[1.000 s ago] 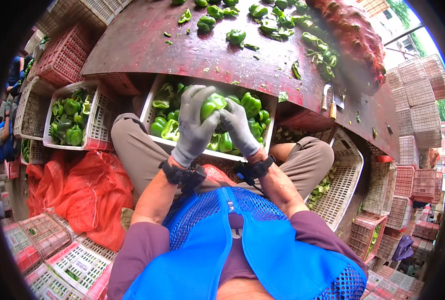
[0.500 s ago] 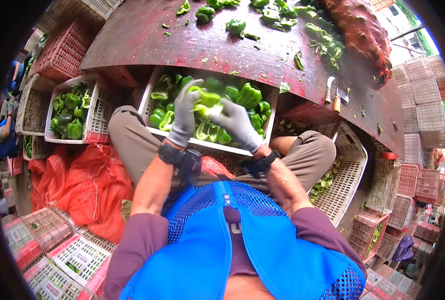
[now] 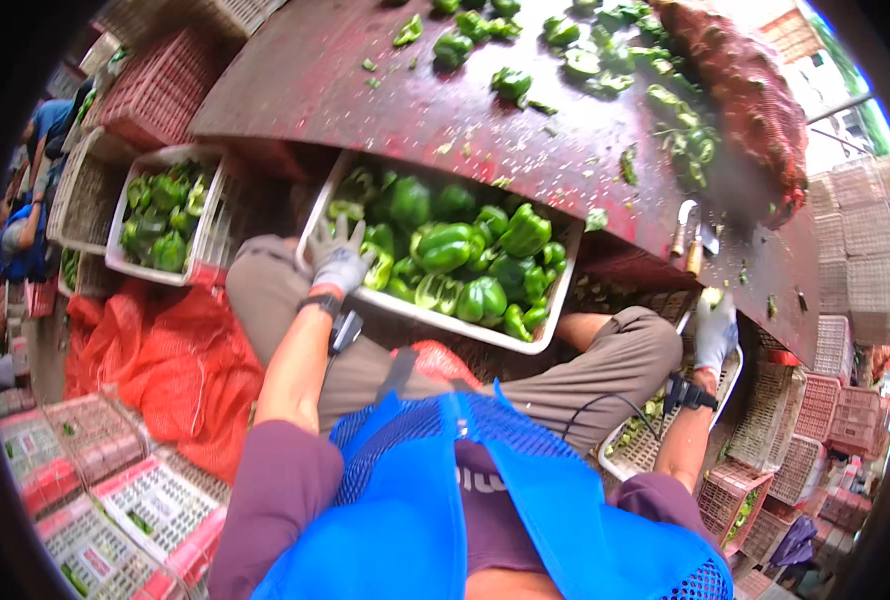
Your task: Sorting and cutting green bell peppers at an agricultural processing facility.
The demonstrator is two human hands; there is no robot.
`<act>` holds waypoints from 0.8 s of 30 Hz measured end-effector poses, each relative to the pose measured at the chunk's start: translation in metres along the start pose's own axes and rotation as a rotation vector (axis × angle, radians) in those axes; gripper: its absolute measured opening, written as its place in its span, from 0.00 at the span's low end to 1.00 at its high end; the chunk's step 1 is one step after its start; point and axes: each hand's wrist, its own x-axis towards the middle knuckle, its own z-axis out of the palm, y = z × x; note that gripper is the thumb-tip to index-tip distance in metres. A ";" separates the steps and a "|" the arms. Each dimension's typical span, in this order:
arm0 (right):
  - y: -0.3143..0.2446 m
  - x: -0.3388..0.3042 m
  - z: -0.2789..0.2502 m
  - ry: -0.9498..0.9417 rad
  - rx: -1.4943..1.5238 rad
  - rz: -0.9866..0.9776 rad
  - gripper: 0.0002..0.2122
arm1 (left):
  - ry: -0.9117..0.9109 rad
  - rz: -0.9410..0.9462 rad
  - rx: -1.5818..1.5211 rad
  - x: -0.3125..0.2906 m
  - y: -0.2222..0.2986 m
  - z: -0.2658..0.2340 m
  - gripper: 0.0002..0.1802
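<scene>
My left hand (image 3: 340,258), in a grey-white glove, lies with fingers spread at the near left corner of a white crate (image 3: 445,318). Green bell peppers (image 3: 443,247) fill that crate, some whole and some cut open. Off to the right, my gloved right hand (image 3: 716,338) is beside the table edge, above a pale slotted crate (image 3: 733,378) with green scraps in it. A small pale green pepper piece (image 3: 712,297) shows at its fingertips. The fingers are partly hidden and appear closed on it.
Whole peppers and cut pieces lie on the reddish table (image 3: 315,95), with a full red mesh sack (image 3: 740,110) at the far right. A hooked knife (image 3: 678,240) and a wooden-handled knife (image 3: 695,262) lie near its edge. Another pepper crate (image 3: 115,250) and orange-red net sacks (image 3: 205,400) are left.
My hands have separated from the light green pepper they held over the crate. The left has moved down to the crate's corner; the right has swung far right to the slotted crate.
</scene>
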 end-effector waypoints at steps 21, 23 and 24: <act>-0.575 0.229 0.040 -0.408 0.525 -0.552 0.51 | 0.046 -0.048 -0.134 0.085 -0.036 -0.016 0.47; -0.608 0.272 0.095 -0.229 0.382 -0.470 0.43 | 0.069 0.006 -0.165 0.111 -0.018 -0.035 0.48; -0.616 0.288 0.115 -0.276 0.430 -0.418 0.39 | 0.080 0.025 -0.171 0.119 -0.018 -0.038 0.48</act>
